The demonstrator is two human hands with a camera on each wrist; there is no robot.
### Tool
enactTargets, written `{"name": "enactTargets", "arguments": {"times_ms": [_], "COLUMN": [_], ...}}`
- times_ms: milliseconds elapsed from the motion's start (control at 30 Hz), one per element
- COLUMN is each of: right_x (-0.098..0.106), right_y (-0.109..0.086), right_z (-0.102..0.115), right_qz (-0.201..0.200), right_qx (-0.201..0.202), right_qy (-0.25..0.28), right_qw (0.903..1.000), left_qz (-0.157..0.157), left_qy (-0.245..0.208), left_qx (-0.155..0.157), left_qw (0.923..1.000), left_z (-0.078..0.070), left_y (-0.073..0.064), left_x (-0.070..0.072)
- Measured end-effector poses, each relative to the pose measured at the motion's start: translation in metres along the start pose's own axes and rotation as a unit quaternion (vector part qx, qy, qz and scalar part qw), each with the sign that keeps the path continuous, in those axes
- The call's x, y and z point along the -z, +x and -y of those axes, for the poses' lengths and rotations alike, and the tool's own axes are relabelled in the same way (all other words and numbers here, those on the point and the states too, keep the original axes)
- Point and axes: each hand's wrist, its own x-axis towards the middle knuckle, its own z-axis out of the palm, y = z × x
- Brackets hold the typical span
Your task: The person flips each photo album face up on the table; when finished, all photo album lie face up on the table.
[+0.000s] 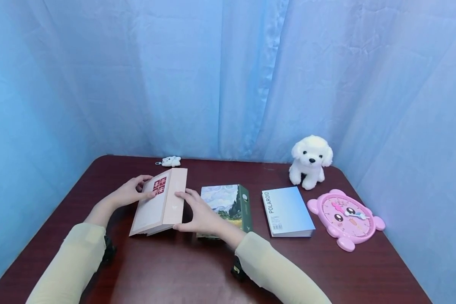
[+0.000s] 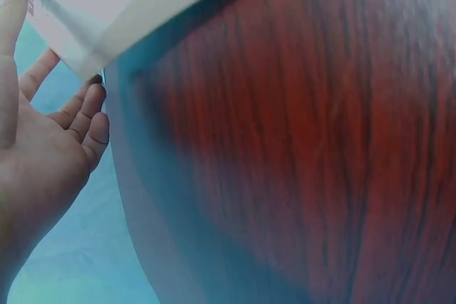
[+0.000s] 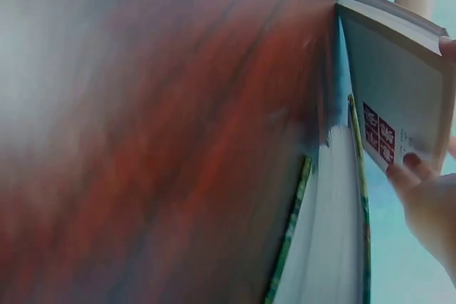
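A cream book [image 1: 147, 211] with a red block of characters on its cover is held tilted up off the table, its spine turned right. My left hand [image 1: 127, 193] grips its left side, thumb on the cover; the left wrist view shows this hand [image 2: 50, 133] at the book's corner [image 2: 92, 48], some fingers behind it. Across the spine, my right hand [image 1: 204, 214] holds on with thumb and fingers spread to either end. The right wrist view has the right hand [image 3: 431, 208] against the book's other cover [image 3: 399, 90], which also carries a red block.
Right of the held book lies a green book with a painted landscape [image 1: 222, 202]. Further right are a blue-white POLAROID album [image 1: 289, 213], a pink clock [image 1: 347, 219] and a white plush dog [image 1: 310, 162]. A small white plush keychain [image 1: 171, 161] lies by the back edge.
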Motion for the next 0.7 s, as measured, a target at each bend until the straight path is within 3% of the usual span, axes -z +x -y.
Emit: {"name": "enactTargets", "arguments": {"times_ms": [133, 333, 533, 700], "right_x": [-0.003, -0.003, 0.001, 0.017], "right_y": [0.000, 0.000, 0.002, -0.002], "right_z": [0.000, 0.001, 0.008, 0.030], "right_qz": [-0.013, -0.015, -0.023, -0.018], "right_qx": [0.012, 0.010, 0.025, 0.052], "right_qy": [0.067, 0.166, 0.216, 0.236], "right_qw": [0.9976, 0.9859, 0.9758, 0.9702], "left_qz": [0.021, 0.040, 0.000, -0.021], "left_qy": [-0.012, -0.040, -0.037, -0.024], "left_qx": [0.009, 0.012, -0.023, -0.047], "left_qw": [0.9997, 0.9983, 0.9991, 0.9984], "left_z": [-0.007, -0.019, -0.033, -0.047], "left_y": [0.001, 0.001, 0.009, 0.015], "left_x": [-0.002, 0.001, 0.003, 0.009]}}
